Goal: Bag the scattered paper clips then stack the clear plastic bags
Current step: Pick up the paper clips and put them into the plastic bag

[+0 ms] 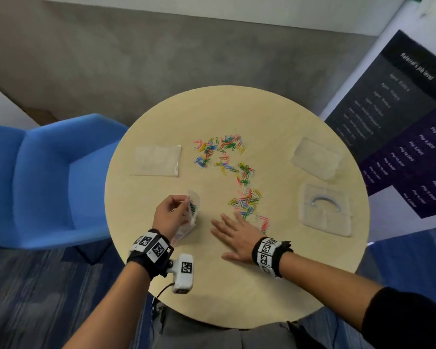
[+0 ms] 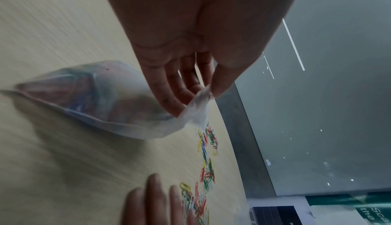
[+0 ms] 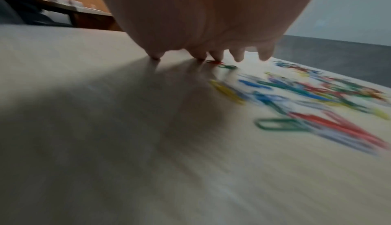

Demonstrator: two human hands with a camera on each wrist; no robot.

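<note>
Pinching a clear bag (image 1: 189,215) at its rim, the left hand (image 1: 170,215) holds it tilted over the round table (image 1: 161,273), a few clips already inside.

Thumb and fingertips (image 2: 220,86) nip the plastic edge, wrist raised. Just beside it, the right hand (image 1: 234,238) lies palm down, fingers spread straight, gripping nothing, fingertips (image 3: 215,56) touching the near edge of the scattered paper clips (image 1: 227,167). Other clear bags (image 1: 157,161) lie flat at the table's left and right.
</note>
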